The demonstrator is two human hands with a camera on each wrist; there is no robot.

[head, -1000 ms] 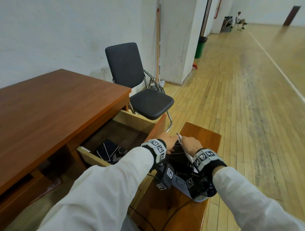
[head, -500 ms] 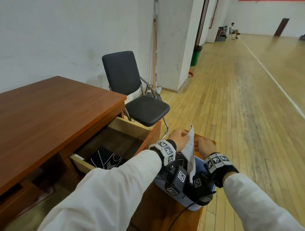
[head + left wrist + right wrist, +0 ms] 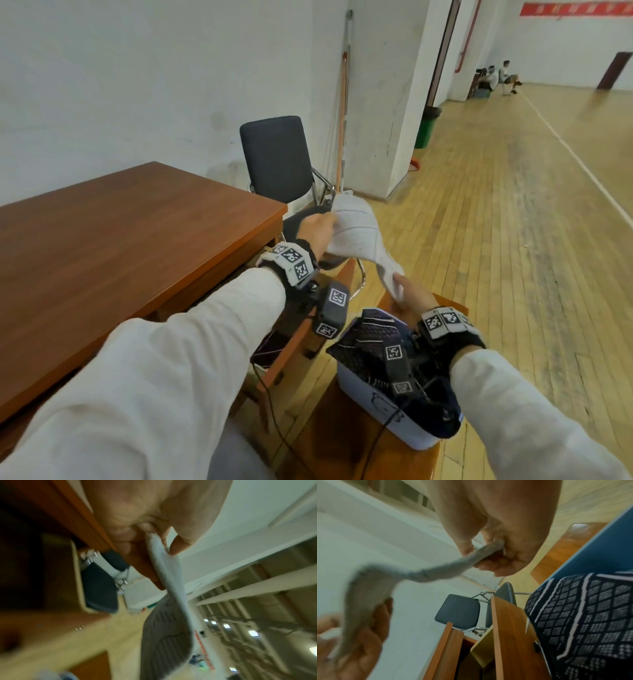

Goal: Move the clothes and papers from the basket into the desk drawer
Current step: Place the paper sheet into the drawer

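A white cloth (image 3: 356, 236) with thin grey lines hangs stretched between both hands, in the air above the basket and the desk drawer. My left hand (image 3: 317, 231) pinches its upper left end, seen close as the white cloth (image 3: 169, 574). My right hand (image 3: 407, 294) pinches the lower right end, the white cloth (image 3: 436, 569) running from its fingers. Below sits the pale blue basket (image 3: 380, 411) with a dark checked garment (image 3: 366, 346) in it. The open drawer (image 3: 274, 346) lies under my left forearm, mostly hidden.
The brown desk (image 3: 120, 246) fills the left. A black chair (image 3: 277, 161) stands behind the drawer. The basket rests on a wooden stool (image 3: 346, 442). A cable (image 3: 274, 421) hangs from my left wrist. Wooden floor (image 3: 513, 240) stretches to the right.
Both hands have lifted the white cloth up out of the basket and spread it apart; the left hand has swung up and left toward the desk.
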